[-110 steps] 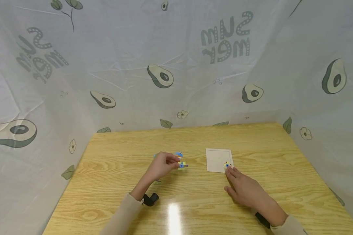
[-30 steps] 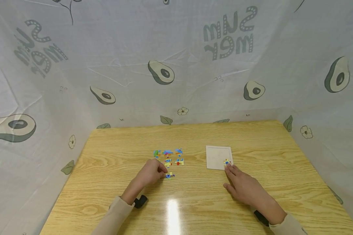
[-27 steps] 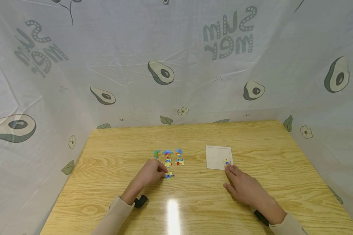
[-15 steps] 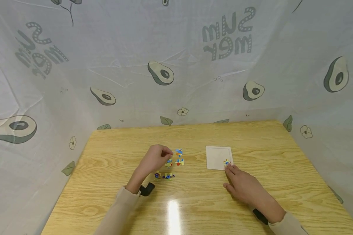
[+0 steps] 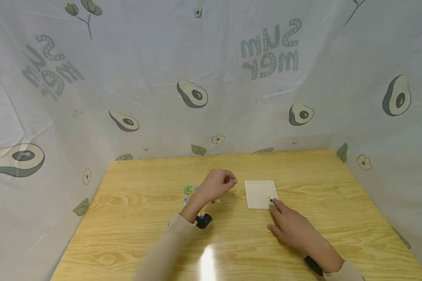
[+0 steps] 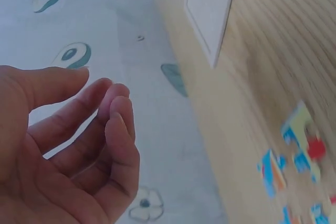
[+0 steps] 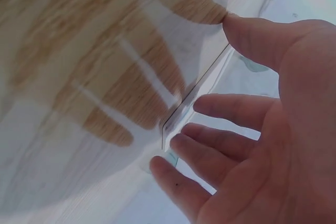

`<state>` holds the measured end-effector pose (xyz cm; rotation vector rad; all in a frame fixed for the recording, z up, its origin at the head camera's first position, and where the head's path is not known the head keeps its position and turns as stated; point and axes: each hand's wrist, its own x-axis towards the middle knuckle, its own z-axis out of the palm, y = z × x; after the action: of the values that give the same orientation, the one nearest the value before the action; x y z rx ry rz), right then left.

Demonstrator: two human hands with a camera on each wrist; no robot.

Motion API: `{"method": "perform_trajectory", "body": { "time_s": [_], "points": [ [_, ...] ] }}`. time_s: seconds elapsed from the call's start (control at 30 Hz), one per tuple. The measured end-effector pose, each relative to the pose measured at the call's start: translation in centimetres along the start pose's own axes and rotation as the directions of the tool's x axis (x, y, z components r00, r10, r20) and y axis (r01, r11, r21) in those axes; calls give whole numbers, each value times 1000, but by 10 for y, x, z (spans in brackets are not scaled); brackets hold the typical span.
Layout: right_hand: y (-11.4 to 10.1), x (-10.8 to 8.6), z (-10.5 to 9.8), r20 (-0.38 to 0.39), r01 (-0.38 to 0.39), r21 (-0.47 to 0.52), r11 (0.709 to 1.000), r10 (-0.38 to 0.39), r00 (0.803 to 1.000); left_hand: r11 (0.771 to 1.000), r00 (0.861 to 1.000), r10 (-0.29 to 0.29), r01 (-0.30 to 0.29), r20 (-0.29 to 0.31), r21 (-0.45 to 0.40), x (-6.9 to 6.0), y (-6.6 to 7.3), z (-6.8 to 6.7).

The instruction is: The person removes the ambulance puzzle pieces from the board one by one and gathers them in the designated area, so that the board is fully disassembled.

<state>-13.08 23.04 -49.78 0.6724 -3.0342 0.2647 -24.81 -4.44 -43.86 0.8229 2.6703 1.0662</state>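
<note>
My left hand (image 5: 216,186) is raised over the table between the loose jigsaw pieces and a square white puzzle board (image 5: 257,192). In the left wrist view its thumb and loosely curled fingers stand apart with nothing visible between them. Below it lie small colourful jigsaw pieces (image 6: 307,142); from the head, the left hand and forearm cover several of them. My right hand (image 5: 296,230) lies at the board's near right corner, fingers extended. Its fingertips touch or nearly touch a yellow and blue jigsaw piece (image 5: 270,199) in that corner of the board.
A green and blue piece (image 5: 187,189) lies at the left of the loose group. The wooden table (image 5: 133,218) ends at the back and sides against a pale curtain (image 5: 154,78) printed with avocados. A light reflection shines near the front.
A jigsaw piece with a blue circle was shifted left and nearer by my left hand. That hand then moved right, towards the board. My right hand has stayed nearly still.
</note>
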Motion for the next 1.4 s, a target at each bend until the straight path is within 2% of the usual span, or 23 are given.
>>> {"method": "perform_trajectory", "body": {
  "time_s": [0.33, 0.53, 0.67, 0.77, 0.93, 1.07, 1.27, 1.4],
  "points": [
    [7, -10, -5, 47, -35, 41, 999, 33, 998, 1000, 998, 14, -14, 58, -3, 33, 11, 37],
    [12, -16, -5, 52, -32, 39, 999, 30, 998, 997, 989, 48, -56, 143, 51, 51, 15, 61],
    [14, -21, -4, 82, -53, 52, 997, 48, 995, 994, 983, 50, -66, 177, 86, 60, 16, 81],
    [15, -24, -3, 98, -52, 53, 997, 46, 994, 989, 980, 50, -75, 192, 127, 64, 17, 94],
    [17, -22, -2, 76, -22, 44, 999, 19, 997, 972, 975, 65, -110, 211, 208, 71, 18, 111],
    [16, -22, -1, 69, -12, 49, 999, 8, 998, 965, 977, 54, -104, 207, 241, 73, 18, 123],
    [16, -22, 0, 71, -29, 57, 998, 25, 997, 937, 979, 23, -92, 202, 337, 73, 22, 131],
    [16, -21, -1, 82, -32, 63, 998, 26, 996, 939, 977, 20, -90, 211, 331, 73, 23, 131]
  ]
}}
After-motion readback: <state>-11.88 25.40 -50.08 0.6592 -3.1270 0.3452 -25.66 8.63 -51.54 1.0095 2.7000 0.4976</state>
